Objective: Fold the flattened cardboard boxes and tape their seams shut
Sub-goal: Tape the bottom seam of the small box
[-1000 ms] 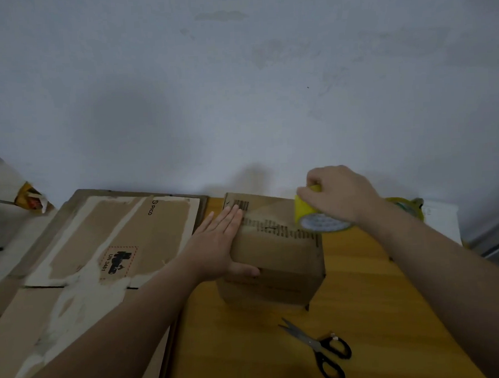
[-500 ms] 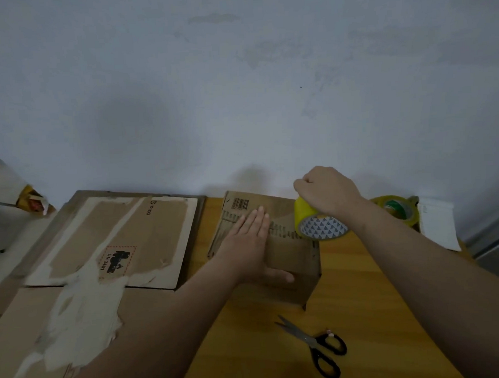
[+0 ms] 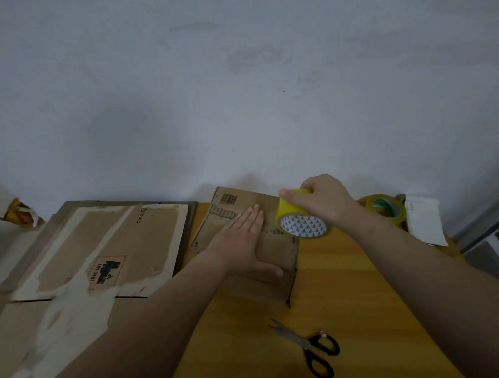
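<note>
Head view: a person reaches both forearms toward 12 o'clock over an orange-brown wooden table [image 3: 348, 284] with a smooth top.
Step in hand: taping the top seam of the folded box, judging by a palm on the flaps and a roll at the seam's end.
Cardboard box [image 3: 277, 249]: at 12 o'clock on the table, close to the wall. It is dull brown corrugated board, squared up, with a barcode at its far left corner and a torn, ribbed strip across the top.
Left hand [image 3: 242, 244]: lies flat on the box top, fingers [image 3: 254, 220] straight and together, thumb along the near edge, pressing the flaps down.
Right hand [image 3: 324, 202]: fingers curled over the yellow tape roll [image 3: 299, 221], grasping it at the box's 3 o'clock edge.
Yellow tape roll: a glossy yellow band on a white core printed with grey triangles, tilted so the core faces the camera. Whether a strip is already stuck down cannot be told.
Next move: probably a steady pull along the seam with the flaps held shut, then a cut.
Scissors [image 3: 311, 347]: black-handled, steel blades parted, at 6 o'clock from the box.
Flattened cardboard [image 3: 115, 248]: at 9 o'clock, large sheets with peeled, papery patches.
Spare tape roll [image 3: 385, 207]: translucent yellow, at 3 o'clock.
</note>
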The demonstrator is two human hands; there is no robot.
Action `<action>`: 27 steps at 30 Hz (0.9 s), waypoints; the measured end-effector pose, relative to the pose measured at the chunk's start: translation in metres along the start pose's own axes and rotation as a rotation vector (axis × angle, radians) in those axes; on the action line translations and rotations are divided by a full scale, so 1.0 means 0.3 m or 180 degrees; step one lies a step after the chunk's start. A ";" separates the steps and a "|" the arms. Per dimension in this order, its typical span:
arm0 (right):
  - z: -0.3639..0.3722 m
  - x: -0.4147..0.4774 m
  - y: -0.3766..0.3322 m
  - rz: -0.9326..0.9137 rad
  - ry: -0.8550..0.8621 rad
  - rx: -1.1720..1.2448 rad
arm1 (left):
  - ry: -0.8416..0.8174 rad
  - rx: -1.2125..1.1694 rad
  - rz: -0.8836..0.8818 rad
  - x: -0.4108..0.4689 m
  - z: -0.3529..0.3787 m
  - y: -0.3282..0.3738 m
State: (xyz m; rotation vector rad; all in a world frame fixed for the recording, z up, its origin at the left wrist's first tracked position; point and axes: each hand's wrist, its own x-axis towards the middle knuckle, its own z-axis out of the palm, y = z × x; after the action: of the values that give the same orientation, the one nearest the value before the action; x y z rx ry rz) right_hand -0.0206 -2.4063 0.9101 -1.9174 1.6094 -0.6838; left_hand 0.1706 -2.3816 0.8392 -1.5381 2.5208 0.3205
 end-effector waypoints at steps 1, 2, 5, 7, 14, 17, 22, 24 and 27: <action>-0.025 0.005 -0.015 -0.0101 -0.0078 -0.0320 | 0.0007 -0.0006 -0.0002 0.001 -0.003 -0.007; -0.050 0.010 -0.025 -0.0132 -0.0117 -0.0597 | 0.0011 0.0010 0.0013 0.002 -0.006 -0.011; -0.093 0.004 -0.004 0.0202 -0.0183 -0.1291 | -0.0057 0.0064 0.0073 0.005 -0.009 -0.012; -0.078 -0.014 0.042 0.0488 -0.0282 -0.1629 | -0.0111 0.0080 0.0063 0.007 -0.008 -0.013; 0.038 -0.025 0.133 0.0753 -0.0763 -0.1935 | -0.0160 0.0193 0.0027 0.014 -0.005 -0.021; 0.062 -0.004 0.138 0.0931 -0.1023 -0.1791 | -0.0206 0.0097 -0.0122 0.026 -0.006 0.021; 0.061 0.007 0.152 0.1035 -0.1077 -0.1631 | 0.0153 0.0059 -0.0229 -0.003 0.004 -0.060; 0.073 0.002 0.155 0.1029 -0.1057 -0.1566 | 0.0192 0.0114 -0.0547 -0.014 -0.012 -0.149; 0.090 -0.006 0.144 0.1072 -0.0938 -0.1582 | 0.0053 0.0063 -0.0839 -0.008 -0.024 -0.081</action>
State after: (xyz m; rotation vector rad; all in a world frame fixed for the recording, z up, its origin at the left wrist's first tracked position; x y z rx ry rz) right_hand -0.0332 -2.4085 0.8607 -1.8796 1.9593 0.1486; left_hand 0.1932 -2.3923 0.8444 -1.8436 2.2865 0.2447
